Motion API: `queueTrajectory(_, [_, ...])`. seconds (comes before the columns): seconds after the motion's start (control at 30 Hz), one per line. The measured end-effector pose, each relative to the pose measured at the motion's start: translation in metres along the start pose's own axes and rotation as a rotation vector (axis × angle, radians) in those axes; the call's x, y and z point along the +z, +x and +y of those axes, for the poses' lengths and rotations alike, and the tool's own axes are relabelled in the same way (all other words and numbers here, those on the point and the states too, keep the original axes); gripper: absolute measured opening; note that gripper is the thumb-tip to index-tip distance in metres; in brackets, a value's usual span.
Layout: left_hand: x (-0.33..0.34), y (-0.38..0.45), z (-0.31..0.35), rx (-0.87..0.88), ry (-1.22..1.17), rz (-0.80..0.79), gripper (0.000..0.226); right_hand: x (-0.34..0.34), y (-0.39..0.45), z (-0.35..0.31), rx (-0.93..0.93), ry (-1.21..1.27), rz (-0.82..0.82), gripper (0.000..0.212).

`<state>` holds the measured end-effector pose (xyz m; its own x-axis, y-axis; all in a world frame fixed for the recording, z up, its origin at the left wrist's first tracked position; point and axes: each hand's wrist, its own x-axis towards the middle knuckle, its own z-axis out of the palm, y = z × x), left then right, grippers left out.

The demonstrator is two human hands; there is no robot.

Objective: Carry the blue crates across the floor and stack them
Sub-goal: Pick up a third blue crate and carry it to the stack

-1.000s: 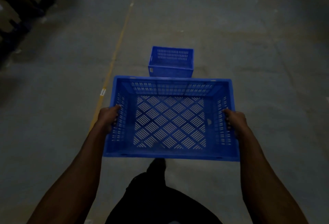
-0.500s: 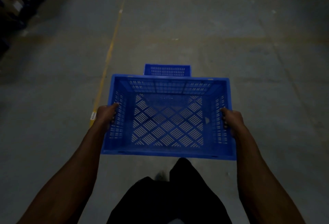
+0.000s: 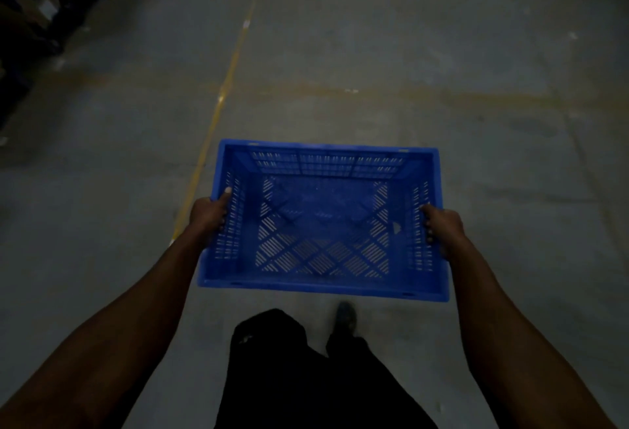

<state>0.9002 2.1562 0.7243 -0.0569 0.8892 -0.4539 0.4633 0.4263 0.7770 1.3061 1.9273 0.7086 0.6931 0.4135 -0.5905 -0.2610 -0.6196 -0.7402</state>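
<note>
While you look down from the head view, dark stacked goods [image 3: 37, 3] occupy the far upper left corner, too dim to identify. A yellow floor line [image 3: 218, 112] runs diagonally across the concrete floor [image 3: 442, 54] and passes behind the left side of the load. Your left hand [image 3: 209, 215] forms a closed grip on the left short wall of the blue crate [image 3: 323, 221]: the thumb lies over the rim and the fingers curl around the outer side. You hold the crate level in front of your body, above the floor, with its open top facing up and its slotted base and vented walls in view. Through the far half of the base, a solid blue mass shows beneath; you cannot tell what it is. Your right hand [image 3: 444, 227] forms a matching closed grip on the right short wall. Below the crate, dark trousers [image 3: 306, 377] and one shoe [image 3: 345, 316] are visible.
</note>
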Motion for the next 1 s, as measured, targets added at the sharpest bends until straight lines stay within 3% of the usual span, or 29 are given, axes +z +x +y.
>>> queueTrajectory(0.33, [0.075,0.178,0.047,-0.062,0.148,-0.153,0.026,0.070,0.152,-0.056,0.063,-0.029,0.034,0.026])
queueTrajectory(0.5, [0.129,0.275,0.025,-0.109,0.214,-0.144,0.016,0.111,0.243,-0.037,0.101,-0.037,0.047,0.026])
queueTrajectory(0.73, [0.202,0.380,-0.014,-0.114,0.183,-0.185,0.026,0.165,0.355,0.004,0.148,-0.034,0.032,0.025])
queueTrajectory(1.0, [0.260,0.443,-0.051,-0.104,0.174,-0.211,0.028,0.191,0.432,0.034,0.154,-0.033,0.027,0.022])
